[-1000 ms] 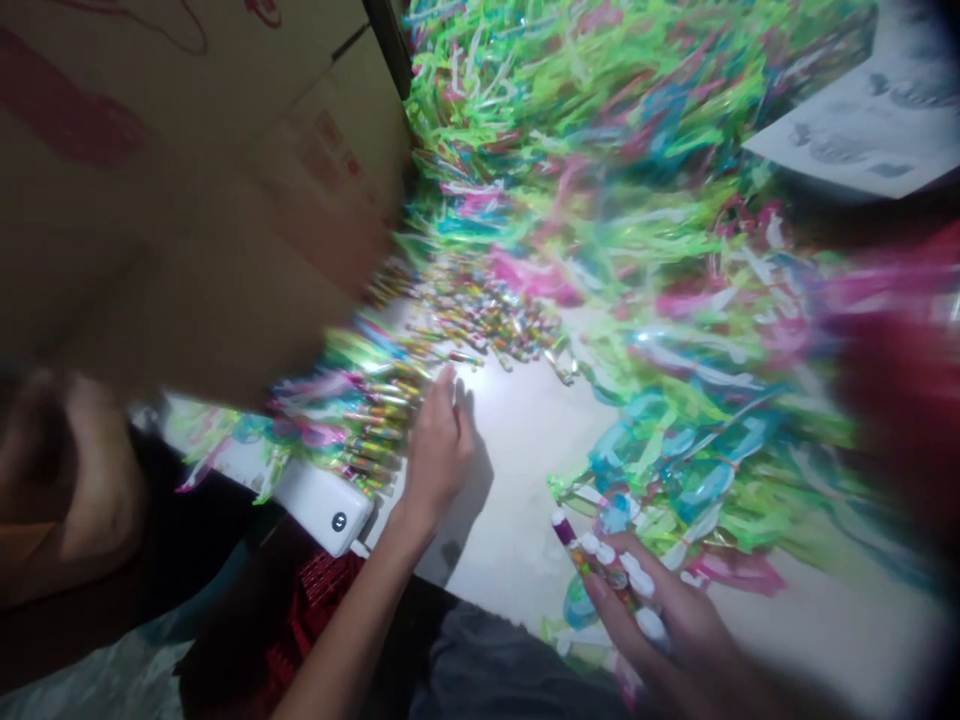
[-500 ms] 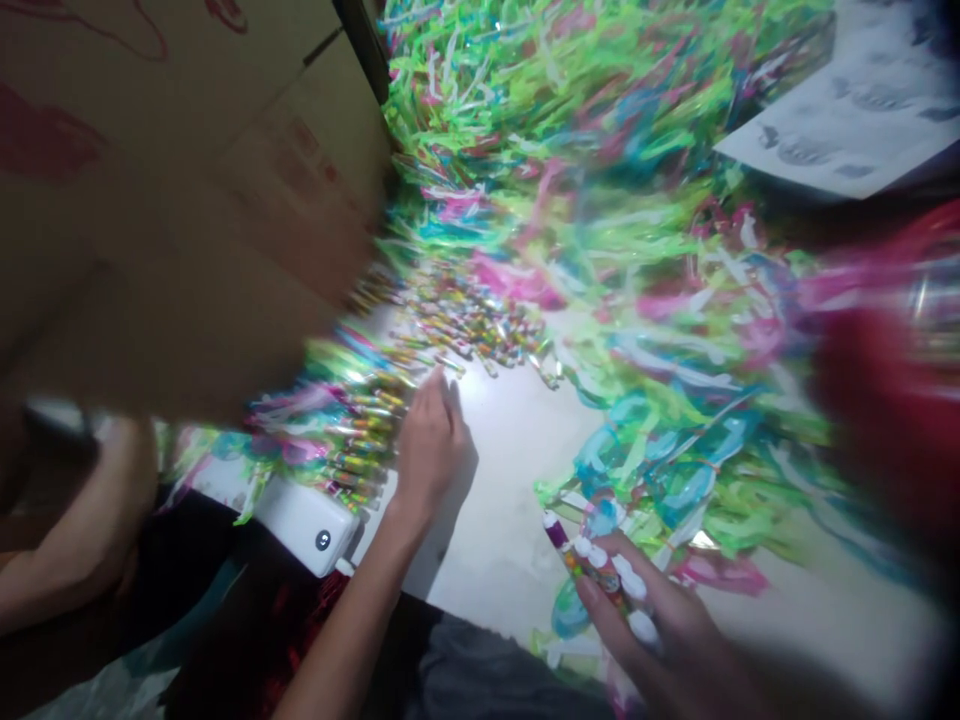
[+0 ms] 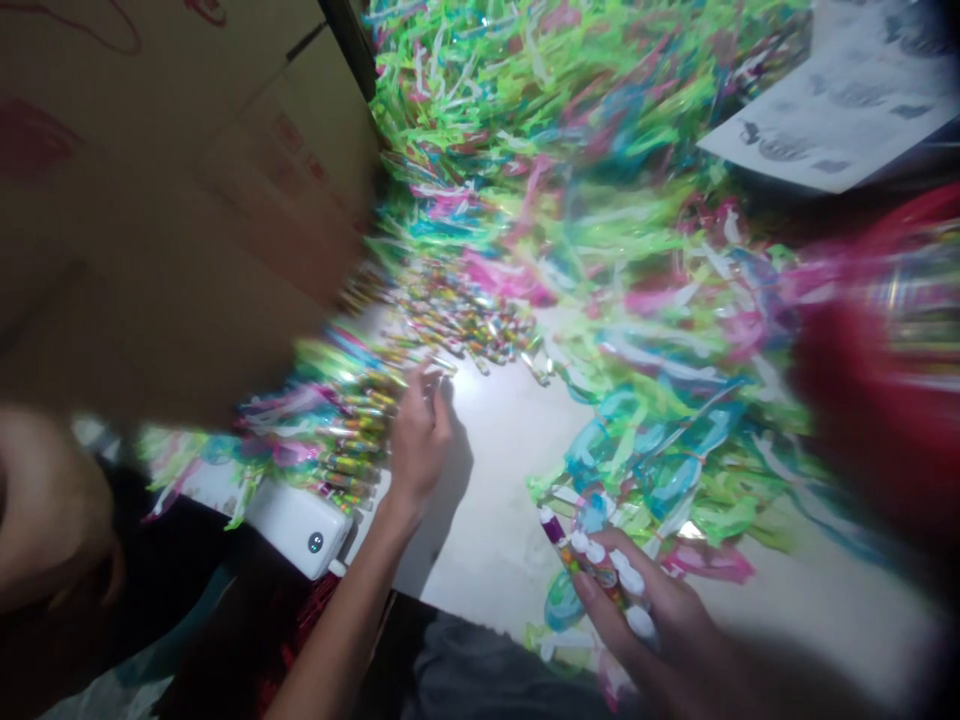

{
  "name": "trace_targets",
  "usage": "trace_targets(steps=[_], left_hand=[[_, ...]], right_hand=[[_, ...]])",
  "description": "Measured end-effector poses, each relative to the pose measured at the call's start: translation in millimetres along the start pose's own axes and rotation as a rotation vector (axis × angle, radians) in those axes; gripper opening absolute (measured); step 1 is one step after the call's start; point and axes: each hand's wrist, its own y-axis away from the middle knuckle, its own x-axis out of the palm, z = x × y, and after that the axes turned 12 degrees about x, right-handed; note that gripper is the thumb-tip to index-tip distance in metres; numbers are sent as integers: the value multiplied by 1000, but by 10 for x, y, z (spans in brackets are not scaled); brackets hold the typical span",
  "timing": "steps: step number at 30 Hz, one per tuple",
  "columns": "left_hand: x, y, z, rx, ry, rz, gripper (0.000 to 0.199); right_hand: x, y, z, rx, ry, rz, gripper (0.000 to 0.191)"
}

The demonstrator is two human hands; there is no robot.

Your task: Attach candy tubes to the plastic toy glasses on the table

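My left hand (image 3: 421, 437) is over the white table (image 3: 499, 480), its fingers pinched together at the near edge of a pile of small colourful tubes (image 3: 480, 320). Whatever its fingertips hold is too small to make out. My right hand (image 3: 645, 610) is closed around several small tubes with white ends (image 3: 600, 565), one of them with a purple band. Just left of my left hand lies a row of yellow-green tubes (image 3: 358, 440). Blue and green plastic strips (image 3: 660, 450) lie beyond my right hand.
A large cardboard box (image 3: 172, 200) fills the upper left. Green and pink strips (image 3: 600, 100) cover the far side. A printed sheet (image 3: 832, 110) and a red container (image 3: 862, 380) are at right. A white power bank (image 3: 300, 530) sits at the table's edge, near a person's head (image 3: 52, 510).
My left hand's thumb and forefinger have shifted at the pile's edge. My right hand keeps its tubes. At lower left, a person's head has come into view where an arm was.
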Motion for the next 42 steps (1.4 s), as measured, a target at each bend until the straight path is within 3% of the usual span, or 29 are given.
trace_targets(steps=[5,13,16,21,25,29,35,42], left_hand=[[111,-61,30,40,-92,0,37],[265,-180,162,221,-310,-43,34],[186,-113,131,274,-329,-66,32],[-202,220,18,287,-370,-188,35],[-418,487,58,236,-374,-171,36],[-387,568,115,216,-344,-108,34],[-229,470,193,217,-360,-40,37],[-188,479,277,243,-409,-3,34]], right_hand=[[8,-2,-21,-8,-11,6,26],[-16,23,32,-41,-2,-42,27],[-6,26,47,-46,13,-28,24],[9,38,14,-67,19,-143,27],[-30,35,19,-87,47,-63,24],[-31,47,60,-95,49,-47,24],[-27,36,9,-91,49,-44,22],[-51,20,-11,-71,46,-56,23]])
